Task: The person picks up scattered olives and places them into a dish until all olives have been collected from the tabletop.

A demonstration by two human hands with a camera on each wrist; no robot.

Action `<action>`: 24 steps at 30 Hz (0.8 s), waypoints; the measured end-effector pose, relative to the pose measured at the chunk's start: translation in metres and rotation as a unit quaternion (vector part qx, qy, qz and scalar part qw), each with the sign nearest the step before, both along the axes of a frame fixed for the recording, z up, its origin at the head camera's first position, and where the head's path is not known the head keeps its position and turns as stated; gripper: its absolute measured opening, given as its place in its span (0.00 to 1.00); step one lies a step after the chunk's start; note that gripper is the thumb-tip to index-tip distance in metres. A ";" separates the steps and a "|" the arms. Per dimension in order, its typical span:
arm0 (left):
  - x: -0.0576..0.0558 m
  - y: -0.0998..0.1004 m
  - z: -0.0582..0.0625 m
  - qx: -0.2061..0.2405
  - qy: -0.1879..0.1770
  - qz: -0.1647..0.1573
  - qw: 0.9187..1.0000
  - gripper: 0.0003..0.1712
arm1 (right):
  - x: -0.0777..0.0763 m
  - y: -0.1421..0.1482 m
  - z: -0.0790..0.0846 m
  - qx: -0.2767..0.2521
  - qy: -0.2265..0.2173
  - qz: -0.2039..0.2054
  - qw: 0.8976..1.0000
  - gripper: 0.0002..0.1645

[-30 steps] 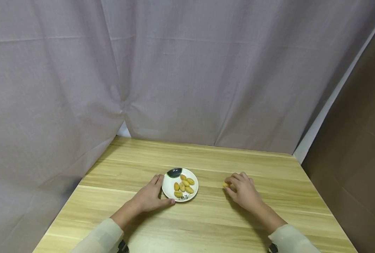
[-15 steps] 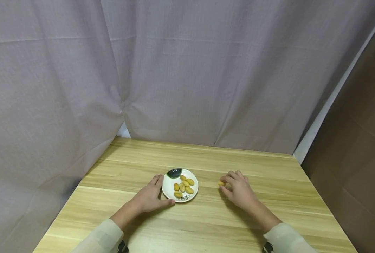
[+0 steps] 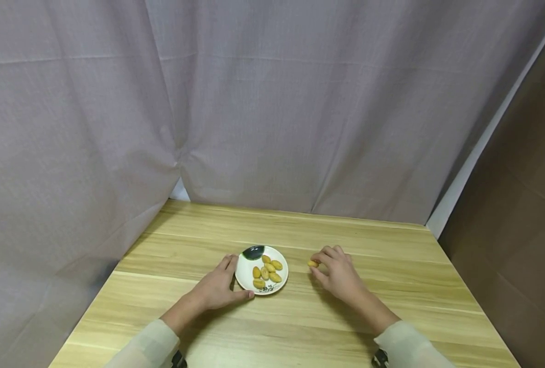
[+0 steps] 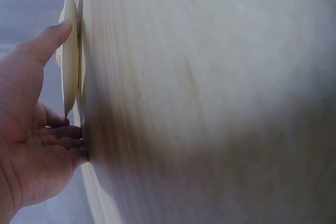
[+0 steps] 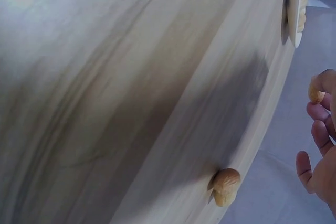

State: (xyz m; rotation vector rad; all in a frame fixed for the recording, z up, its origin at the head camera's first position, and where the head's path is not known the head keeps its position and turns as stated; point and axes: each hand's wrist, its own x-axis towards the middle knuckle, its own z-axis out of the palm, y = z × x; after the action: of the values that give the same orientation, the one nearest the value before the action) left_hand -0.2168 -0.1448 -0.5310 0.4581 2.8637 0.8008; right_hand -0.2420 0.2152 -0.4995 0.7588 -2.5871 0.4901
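A small white plate (image 3: 277, 289) with a dark patch at its far rim bears several yellow oval pieces of date-like fruit (image 3: 265, 272). My left hand (image 3: 217, 289) holds the plate by its left side, thumb at the near rim and fingers curled at the far-left rim. To the right of the plate, my right hand (image 3: 338, 273) pinches one yellow oval fruit (image 3: 313, 263) between thumb and fingers. In the right wrist view this held fruit (image 5: 316, 94) shows raised off the wood, its other fingers spread loosely.
Two more oval fruits (image 5: 227, 186) lie together on the wooden table (image 3: 392, 255) in the right wrist view; the right hand hides them in the head view. A grey curtain (image 3: 272, 128) hangs behind the table, with a brown panel (image 3: 520, 245) along the right.
My right hand has moved left toward the plate, carrying the pinched fruit. The left hand and the plate stay almost in place.
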 end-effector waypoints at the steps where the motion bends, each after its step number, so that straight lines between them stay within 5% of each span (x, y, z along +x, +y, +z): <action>1: 0.000 0.000 0.000 0.000 -0.001 0.000 1.000 0.73 | 0.000 -0.001 0.000 0.000 0.000 0.001 1.000 0.14; 15: 0.003 0.000 0.002 0.005 -0.002 0.000 1.000 0.74 | -0.005 -0.014 0.002 -0.003 0.019 0.008 1.000 0.14; 24: 0.003 0.000 0.002 0.007 -0.003 -0.001 1.000 0.74 | -0.007 -0.025 0.002 -0.002 -0.007 0.007 1.000 0.14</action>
State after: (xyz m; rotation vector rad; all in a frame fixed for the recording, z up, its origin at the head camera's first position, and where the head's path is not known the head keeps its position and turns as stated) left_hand -0.2143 -0.1445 -0.5294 0.4605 2.8525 0.8214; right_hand -0.2490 0.1898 -0.4979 0.7750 -2.5953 0.5056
